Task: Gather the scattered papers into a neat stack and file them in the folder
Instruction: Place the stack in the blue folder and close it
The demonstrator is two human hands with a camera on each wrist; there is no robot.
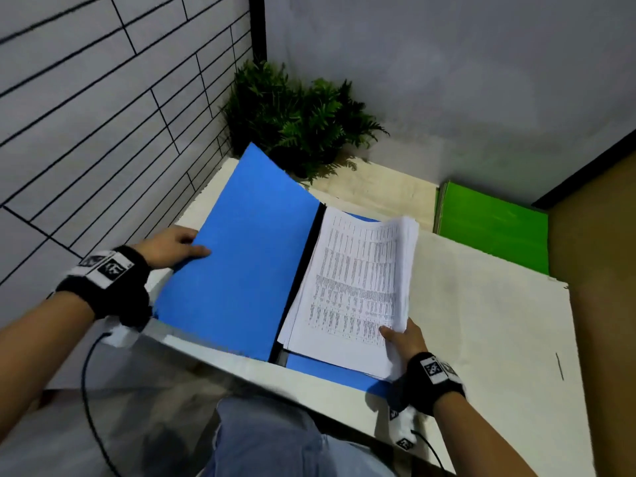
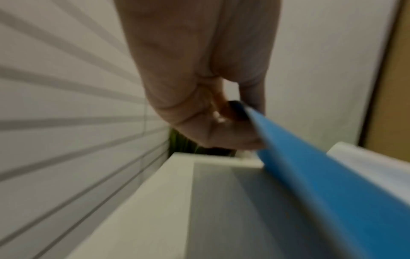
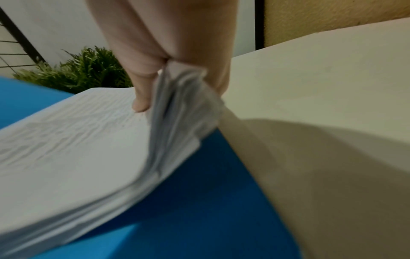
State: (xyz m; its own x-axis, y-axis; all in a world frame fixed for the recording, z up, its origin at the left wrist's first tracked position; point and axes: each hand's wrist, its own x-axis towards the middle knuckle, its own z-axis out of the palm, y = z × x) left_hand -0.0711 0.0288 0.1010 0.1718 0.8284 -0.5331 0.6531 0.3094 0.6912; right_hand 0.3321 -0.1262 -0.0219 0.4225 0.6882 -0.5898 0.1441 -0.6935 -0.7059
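A blue folder (image 1: 241, 263) lies open on the white table (image 1: 481, 321), its left cover raised. My left hand (image 1: 172, 246) pinches that cover's outer edge, thumb on top; the left wrist view shows the blue cover (image 2: 321, 184) caught between thumb and fingers of the left hand (image 2: 221, 113). A thick stack of printed papers (image 1: 354, 290) sits over the folder's right half, its right side curled upward. My right hand (image 1: 401, 339) grips the stack's near right corner. In the right wrist view the right hand (image 3: 177, 78) holds the papers (image 3: 77, 149) above the blue folder (image 3: 199, 201).
A green fern plant (image 1: 296, 118) stands in the back corner behind the folder. A green folder (image 1: 492, 225) lies at the table's far right. A tiled wall runs close along the left; my knees are under the near table edge.
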